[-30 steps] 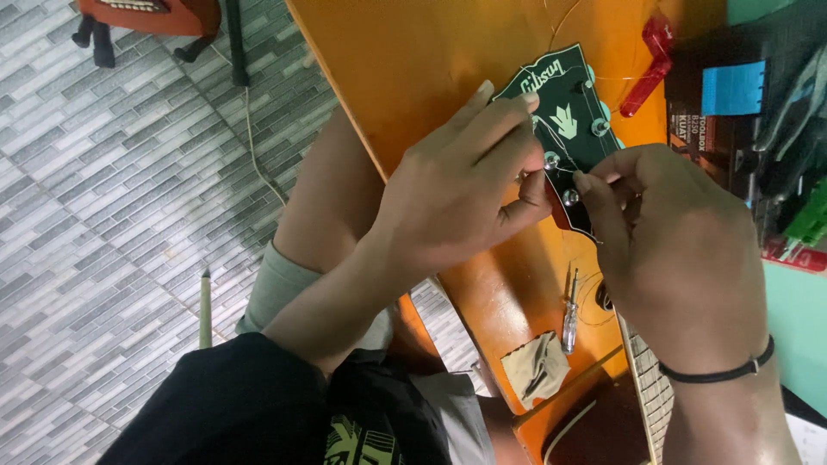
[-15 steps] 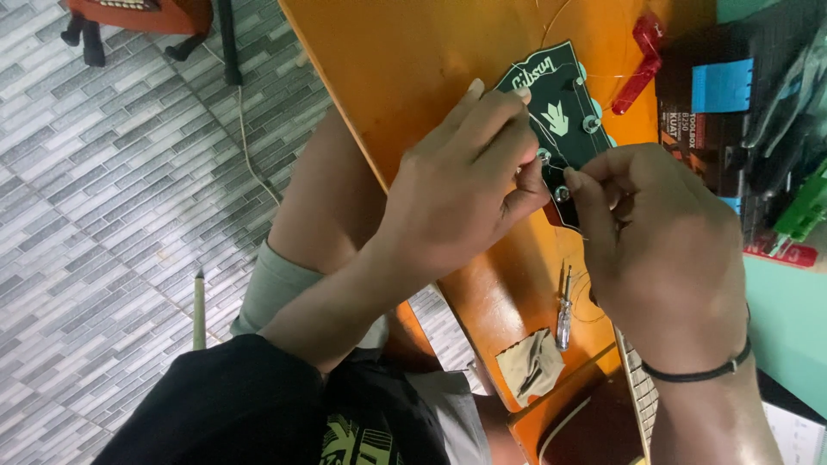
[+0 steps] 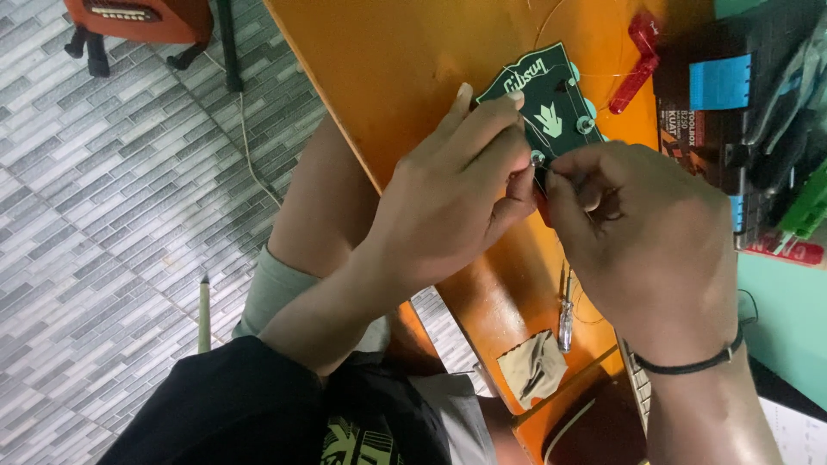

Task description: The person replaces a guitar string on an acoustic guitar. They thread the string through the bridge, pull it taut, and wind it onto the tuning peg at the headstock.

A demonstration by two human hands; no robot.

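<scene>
A dark green guitar headstock (image 3: 551, 95) with silver tuning posts lies on the orange table (image 3: 388, 69). My left hand (image 3: 448, 198) grips its near edge, fingers laid over the face and thumb by a tuning post (image 3: 538, 158). My right hand (image 3: 646, 241), with a black band on the wrist, pinches a thin guitar string (image 3: 551, 175) right at that post, its fingertips touching my left thumb. The guitar neck (image 3: 642, 396) runs under my right forearm and is mostly hidden.
A red string winder (image 3: 637, 52) lies past the headstock, next to a black and blue toolbox (image 3: 715, 95). A small screwdriver (image 3: 564, 314) and a scrap of cloth (image 3: 532, 368) lie on the table near me. On the tiled floor (image 3: 103, 215) stand an orange guitar (image 3: 142, 17) and a thin stick (image 3: 204, 314).
Both hands stay on the headstock. My right fingertips have closed in slightly on the tuning post and my left thumb.
</scene>
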